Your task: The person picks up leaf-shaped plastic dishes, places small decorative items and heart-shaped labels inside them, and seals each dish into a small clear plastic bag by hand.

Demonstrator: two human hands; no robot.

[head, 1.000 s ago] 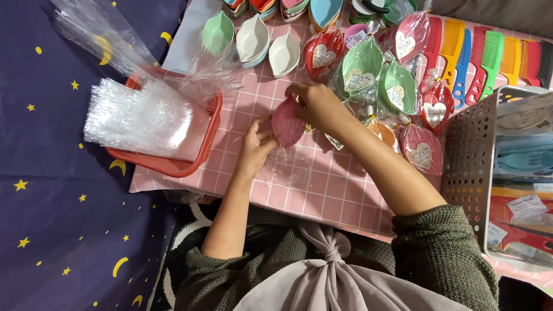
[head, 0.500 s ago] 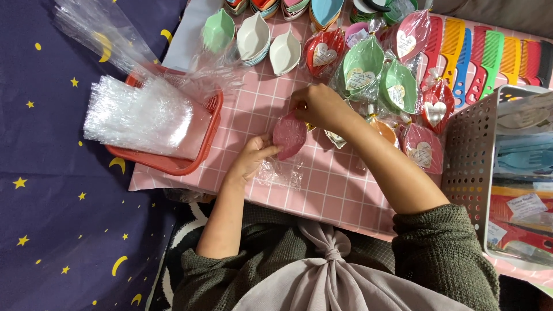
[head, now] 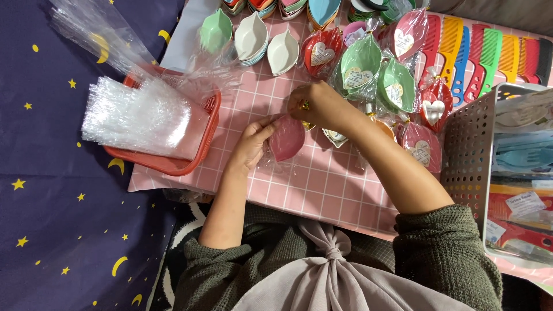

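Head view: on the pink checked desk (head: 322, 190), right of the red tray (head: 190, 164), the left hand (head: 250, 144) closes its grip on a bagged pink leaf-shaped dish (head: 286, 138), long axis pointing up-right toward the right hand (head: 314, 105), which pinches the bag's neck

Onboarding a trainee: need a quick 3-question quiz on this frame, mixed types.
1. True or false: the left hand touches the pink dish wrapped in clear film.
2. The red basket holds: A) combs B) clear bags C) spoons
3. Which side of the pink dish is the right hand on: near or far from the person?

Key: 1 true; 2 B; 3 far.
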